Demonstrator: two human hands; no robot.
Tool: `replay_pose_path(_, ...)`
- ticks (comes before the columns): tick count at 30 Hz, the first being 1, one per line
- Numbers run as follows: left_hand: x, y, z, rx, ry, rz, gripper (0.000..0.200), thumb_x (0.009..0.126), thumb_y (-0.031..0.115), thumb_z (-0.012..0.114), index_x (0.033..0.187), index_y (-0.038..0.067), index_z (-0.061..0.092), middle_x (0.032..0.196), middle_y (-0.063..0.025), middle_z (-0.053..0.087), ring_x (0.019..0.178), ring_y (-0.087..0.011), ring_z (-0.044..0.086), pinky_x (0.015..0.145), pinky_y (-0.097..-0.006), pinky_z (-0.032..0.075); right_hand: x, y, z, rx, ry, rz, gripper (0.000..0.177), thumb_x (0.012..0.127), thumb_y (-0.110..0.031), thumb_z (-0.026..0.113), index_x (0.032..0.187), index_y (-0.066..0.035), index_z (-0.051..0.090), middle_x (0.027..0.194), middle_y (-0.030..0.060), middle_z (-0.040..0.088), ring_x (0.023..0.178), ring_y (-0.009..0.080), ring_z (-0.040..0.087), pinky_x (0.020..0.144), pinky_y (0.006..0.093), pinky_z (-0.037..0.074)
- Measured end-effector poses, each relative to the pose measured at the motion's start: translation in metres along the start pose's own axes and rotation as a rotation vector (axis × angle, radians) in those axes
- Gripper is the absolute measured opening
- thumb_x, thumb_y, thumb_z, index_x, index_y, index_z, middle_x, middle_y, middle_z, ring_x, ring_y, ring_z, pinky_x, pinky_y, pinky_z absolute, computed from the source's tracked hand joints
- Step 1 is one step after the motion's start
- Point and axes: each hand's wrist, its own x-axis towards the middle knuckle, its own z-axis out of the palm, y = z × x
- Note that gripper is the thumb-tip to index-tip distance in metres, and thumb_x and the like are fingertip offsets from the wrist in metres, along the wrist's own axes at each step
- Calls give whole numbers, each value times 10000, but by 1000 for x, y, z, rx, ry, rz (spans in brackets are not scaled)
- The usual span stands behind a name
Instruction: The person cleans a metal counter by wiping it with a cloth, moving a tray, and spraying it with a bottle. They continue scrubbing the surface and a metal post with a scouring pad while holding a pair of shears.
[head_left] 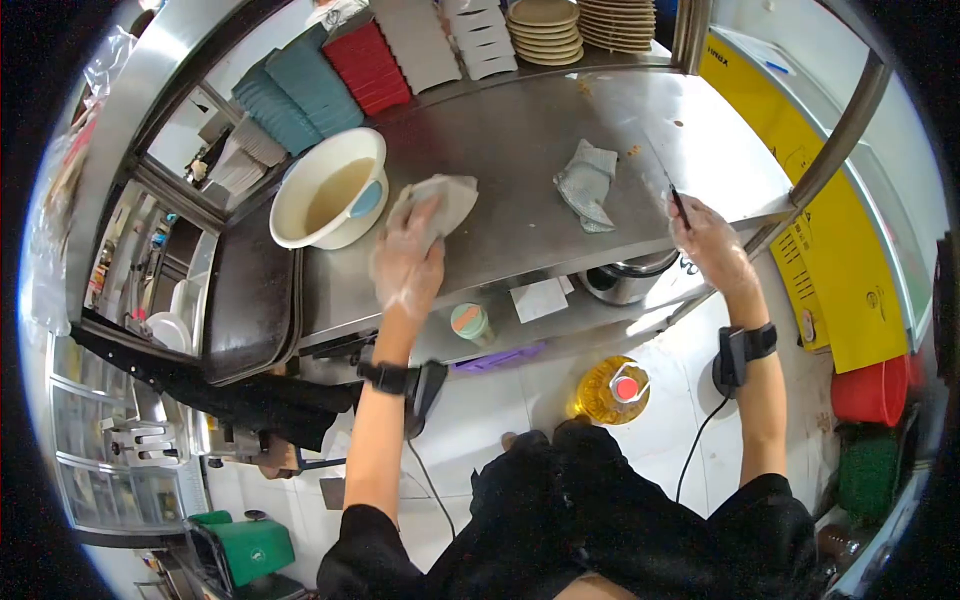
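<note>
Steel counter (510, 140), oil jug (600, 395) on the floor before it. Left hand (408, 255), fingers apart, lies over a pale cloth (457, 197); right hand (712, 245) closed round a dark handle (681, 207). Crumpled cloth (588, 187) between hands, basin (345, 234) beside left; stacked plates (546, 38) behind

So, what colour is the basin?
The basin is off-white; the head view, the only one, shows it.

Hands: two, left hand (408, 258) and right hand (712, 243). Wrist straps (388, 377): two. Cloths (585, 185): two. Basin (345, 235): one, left. Black-handled tool (680, 207): one, right. Plate stacks (545, 32): two, far side. Red stack (368, 65): one, far side. Yellow jug (603, 395): one, near side. Green bin (255, 550): one, near left.
</note>
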Motion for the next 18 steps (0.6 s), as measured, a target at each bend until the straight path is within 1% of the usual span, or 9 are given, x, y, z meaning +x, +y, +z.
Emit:
replay_pose_path(1,12,4,8,62,-64,28,524,819,230,680,1324,220,542,1244,-133,597,1173,-338,546,997,-446,435,-10,-10,9,-583,38,-185,319,978,-104,554,1261,35,510,1122,89,597,896,127,598,822,269,510)
replay_pose_path(2,21,16,7,63,-63,32,524,819,230,680,1324,220,542,1244,-133,597,1173,-338,546,997,-446,435,-16,-26,27,177,188,144,356,994,-142,549,1312,13,503,1150,76,589,981,147,582,864,270,492)
replay_pose_path(4,38,53,1,175,-34,171,562,836,324,663,1360,189,510,1308,-151,566,1187,-343,540,1019,-440,417,-21,-33,35,121,251,118,376,1000,-160,545,1337,0,496,1143,72,588,993,144,569,873,267,483)
replay_pose_path(6,53,88,15,-36,-78,233,631,846,407,636,1398,155,466,1370,-152,528,1237,-334,513,1032,-428,414,-28,-40,49,161,328,92,419,1009,-210,538,1382,-26,485,1092,57,579,967,122,532,875,257,472)
replay_pose_path(8,70,125,36,-247,-244,195,706,855,465,603,1432,107,409,1402,-168,500,1267,-333,493,1047,-423,406,-28,-36,41,301,111,130,436,1015,-219,529,1402,-28,468,1068,57,568,928,117,521,886,258,467)
replay_pose_path(10,79,159,43,-266,-325,87,749,860,498,577,1446,75,378,1380,-193,518,1278,-340,483,1053,-418,405,-29,-36,44,317,133,125,443,1017,-206,516,1418,-26,453,1049,54,560,916,123,518,890,271,467)
replay_pose_path(13,92,174,92,-208,-290,103,623,863,350,597,1391,73,416,1235,-194,601,1152,-355,568,968,-443,464,-25,-33,49,72,337,-60,416,1027,-187,478,1412,-30,471,984,43,545,862,113,531,854,261,474)
replay_pose_path(15,92,171,109,-182,-343,136,547,859,280,601,1350,90,454,1186,-185,621,1098,-356,597,932,-452,484,-31,-45,46,100,344,-20,405,1031,-196,468,1401,-32,485,970,45,541,847,114,535,842,261,479)
replay_pose_path(18,96,135,102,-101,-52,184,416,829,163,591,1238,145,516,1060,-162,628,955,-346,630,837,-453,514,-37,-49,31,86,370,25,387,1043,-219,439,1372,-32,520,939,45,531,801,114,531,795,264,490)
